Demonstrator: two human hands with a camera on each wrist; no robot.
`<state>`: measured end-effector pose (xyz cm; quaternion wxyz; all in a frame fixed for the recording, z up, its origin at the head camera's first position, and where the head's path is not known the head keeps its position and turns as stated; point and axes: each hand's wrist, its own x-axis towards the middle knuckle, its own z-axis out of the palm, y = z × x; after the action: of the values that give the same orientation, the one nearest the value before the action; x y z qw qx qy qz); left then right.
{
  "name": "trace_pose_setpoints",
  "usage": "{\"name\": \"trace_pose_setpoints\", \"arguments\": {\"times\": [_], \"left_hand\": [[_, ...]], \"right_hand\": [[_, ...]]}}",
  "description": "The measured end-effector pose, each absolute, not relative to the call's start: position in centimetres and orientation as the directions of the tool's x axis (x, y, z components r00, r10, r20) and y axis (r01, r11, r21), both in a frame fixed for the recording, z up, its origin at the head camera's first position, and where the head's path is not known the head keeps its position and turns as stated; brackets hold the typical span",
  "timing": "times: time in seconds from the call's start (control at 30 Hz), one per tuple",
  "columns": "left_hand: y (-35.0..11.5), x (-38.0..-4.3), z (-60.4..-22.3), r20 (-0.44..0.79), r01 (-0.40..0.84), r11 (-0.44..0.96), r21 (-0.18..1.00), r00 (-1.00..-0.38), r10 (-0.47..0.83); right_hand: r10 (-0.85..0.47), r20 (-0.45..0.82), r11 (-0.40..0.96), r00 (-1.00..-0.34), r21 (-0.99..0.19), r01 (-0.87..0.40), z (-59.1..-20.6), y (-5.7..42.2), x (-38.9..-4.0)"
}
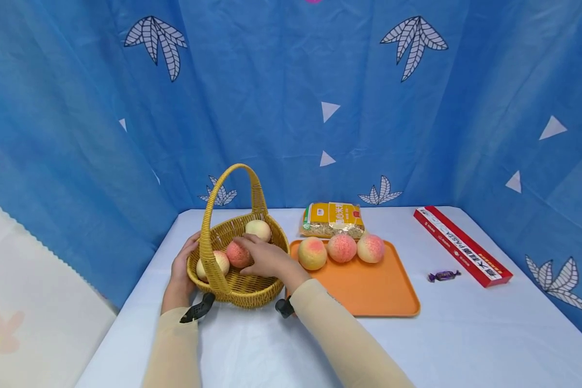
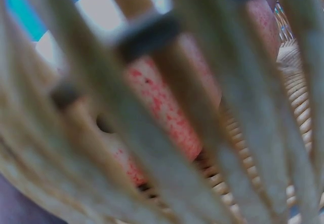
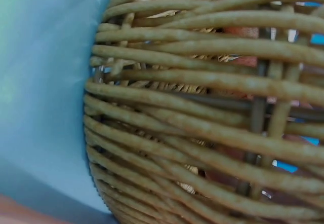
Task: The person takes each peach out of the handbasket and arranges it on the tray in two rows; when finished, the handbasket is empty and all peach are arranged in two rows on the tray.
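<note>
1. The right hand (image 1: 268,260) reaches into a yellow wicker basket (image 1: 253,299), fingers and thumb clasped about a red peach (image 1: 235,255) in its middle.
2. The left hand (image 1: 181,265) rests against the basket's outer left wall, its fingers loosely extended toward the rim; their tips are partly hidden from me.
3. The basket stands upright near the left edge of a white-covered table (image 1: 465,334), its tall handle (image 1: 206,237) arching overhead.
4. Two paler fruits flank the red one inside: a cream peach (image 1: 258,230) at the far wall and a blushed peach (image 1: 223,261) at the near left, partly behind the handle.
5. To the basket's right, an orange tray (image 1: 368,293) carries three peaches in a row at its far edge: a yellow-pink peach (image 1: 312,254) by the far left corner, a pink peach (image 1: 342,248) and a two-tone peach (image 1: 371,248).
6. Just beyond the tray, by the table's far edge, lies a yellow-labelled bag (image 1: 333,215).
7. A red box (image 1: 461,245) lettered "PASTA" slants from near the table's far right corner along its right edge; a purple-wrapped candy (image 1: 444,276) sits between box and tray.
8. Behind the table hangs a blue curtain (image 1: 281,108) with leaf prints.
</note>
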<state>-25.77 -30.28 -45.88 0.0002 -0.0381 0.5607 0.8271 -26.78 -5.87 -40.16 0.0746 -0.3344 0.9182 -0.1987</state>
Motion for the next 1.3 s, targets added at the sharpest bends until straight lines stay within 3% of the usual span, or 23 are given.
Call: {"name": "trace_pose_setpoints", "arguments": {"times": [0.37,1.0,1.3], "left_hand": [[-30.16,-25.79,-45.77,-0.084,-0.058,-0.379,0.924,-0.995,-0.051],[-30.12,-25.50,-45.58,-0.078,-0.055,-0.376,0.925,-0.996,-0.046],[-30.27,-25.63,-45.80,-0.063,-0.044,-0.379,0.924,-0.997,-0.036]], "right_hand": [[-0.625,0.063,0.683,-0.778,-0.439,-0.584,-40.40,-5.75,-26.70],[-0.595,0.115,0.767,-0.795,-0.213,-0.605,-40.72,-5.93,-26.39],[-0.561,0.105,0.794,-0.821,-0.214,-0.569,-40.49,-6.01,-26.07]]}}
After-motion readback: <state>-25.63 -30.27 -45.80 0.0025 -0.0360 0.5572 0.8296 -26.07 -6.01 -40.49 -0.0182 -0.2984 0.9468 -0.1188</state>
